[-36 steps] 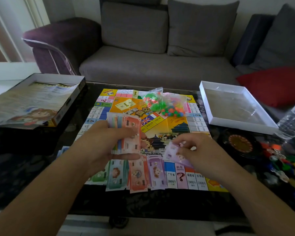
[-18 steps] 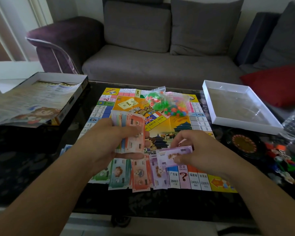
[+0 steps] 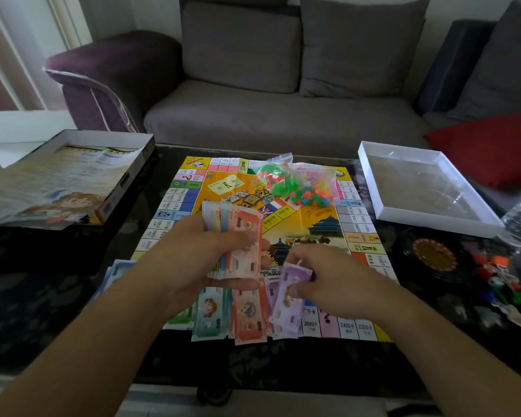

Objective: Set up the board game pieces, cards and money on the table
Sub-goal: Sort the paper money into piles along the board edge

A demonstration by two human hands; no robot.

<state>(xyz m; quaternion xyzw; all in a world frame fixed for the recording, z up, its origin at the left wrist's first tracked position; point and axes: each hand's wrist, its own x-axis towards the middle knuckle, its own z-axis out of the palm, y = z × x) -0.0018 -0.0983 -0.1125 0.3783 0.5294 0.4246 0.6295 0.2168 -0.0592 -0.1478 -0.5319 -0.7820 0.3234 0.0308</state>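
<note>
Sofa (image 3: 268, 115), grey with a purple arm, stands beyond both hands; a red cushion (image 3: 487, 149) lies on it far to the right. Dark table (image 3: 42, 296) runs under both forearms. Game board (image 3: 298, 236) lies flat on the table directly under and ahead of the hands. Box lid (image 3: 82, 176) with a printed sheet in it sits well to the left of the left hand; white tray (image 3: 427, 188) sits ahead and to the right of the right hand. Round black dial (image 3: 433, 257) lies just right of the right hand, with loose coloured tokens (image 3: 506, 284) farther right. Clear bag of coloured pieces (image 3: 298, 185) rests on the board ahead of both hands. Left hand (image 3: 205, 260) has fingers and thumb curled round a fanned stack of money (image 3: 238, 239), orange note on top, held above the board. Right hand (image 3: 337, 281) pinches a purple note (image 3: 289, 284) between thumb and fingers, just right of the stack. Below the hands, at the board's near edge, money lies in separate piles: green pile (image 3: 211, 320), orange pile (image 3: 250, 320), purple pile (image 3: 283, 323) under the pinched note; a blue pile (image 3: 115, 272) shows beside the left forearm.
</note>
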